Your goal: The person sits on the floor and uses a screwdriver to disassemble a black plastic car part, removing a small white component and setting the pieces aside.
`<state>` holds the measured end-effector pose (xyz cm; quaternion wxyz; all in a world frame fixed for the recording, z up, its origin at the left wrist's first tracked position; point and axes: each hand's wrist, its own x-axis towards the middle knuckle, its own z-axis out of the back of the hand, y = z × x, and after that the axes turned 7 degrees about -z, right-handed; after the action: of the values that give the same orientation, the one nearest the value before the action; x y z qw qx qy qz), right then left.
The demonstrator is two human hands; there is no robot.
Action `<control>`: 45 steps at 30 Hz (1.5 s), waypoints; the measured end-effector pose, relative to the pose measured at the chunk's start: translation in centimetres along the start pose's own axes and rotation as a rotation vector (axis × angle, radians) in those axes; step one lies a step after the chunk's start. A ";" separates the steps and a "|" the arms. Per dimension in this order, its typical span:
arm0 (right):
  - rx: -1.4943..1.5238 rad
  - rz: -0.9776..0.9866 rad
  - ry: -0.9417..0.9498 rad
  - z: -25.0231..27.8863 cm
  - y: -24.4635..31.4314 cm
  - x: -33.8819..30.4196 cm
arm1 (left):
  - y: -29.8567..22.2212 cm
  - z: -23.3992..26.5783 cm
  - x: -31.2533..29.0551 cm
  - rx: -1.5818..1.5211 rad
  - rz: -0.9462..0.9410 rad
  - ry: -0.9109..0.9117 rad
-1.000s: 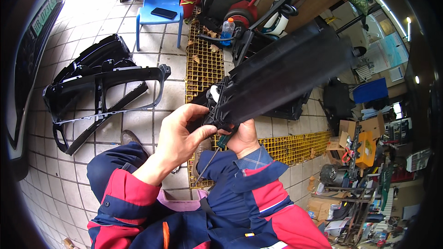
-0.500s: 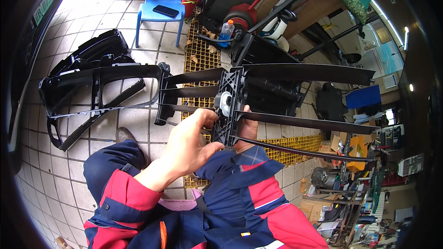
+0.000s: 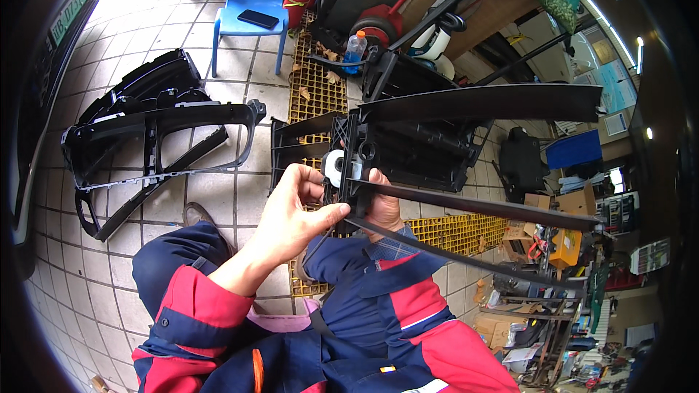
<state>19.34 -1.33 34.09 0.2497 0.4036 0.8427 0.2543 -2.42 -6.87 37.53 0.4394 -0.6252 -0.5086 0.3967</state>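
The black slatted frame (image 3: 437, 199) is up over the tiled floor (image 3: 240, 87), left hand (image 3: 284, 211) clamped on its crossbar by the white round part (image 3: 334, 167). Right hand (image 3: 384, 211) is behind; can't tell its grip. Looks like a steadying step; turning it probably needs both. Blue liquid's in the orange-capped bottle (image 3: 354, 52).

At your far left, the vehicle (image 3: 49, 113) bears a greenish number plate (image 3: 70, 17) with a row of characters; print on the wall poster (image 3: 616, 89) at your right is too small to read.
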 end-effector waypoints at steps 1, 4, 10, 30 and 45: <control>-0.010 -0.007 -0.004 0.0 0.0 0.0 | 0.0 0.0 0.0 -0.014 0.020 -0.006; -0.055 0.041 -0.009 0.1 0.3 -0.2 | 0.1 0.1 0.0 0.041 0.016 -0.020; -0.112 0.117 0.004 -0.6 1.1 -0.9 | 0.5 0.3 0.2 0.201 -0.087 -0.037; -0.046 0.042 -0.029 -0.1 0.2 0.4 | 0.1 -0.1 0.0 0.226 -0.078 -0.083; -0.154 0.098 0.058 5.2 -0.9 0.0 | -2.8 -0.8 -2.0 0.459 -0.465 0.093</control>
<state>22.07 -0.62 29.68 0.2430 0.4163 0.8067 0.3419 -2.84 -8.73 40.55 0.6704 -0.3944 -0.5145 0.3610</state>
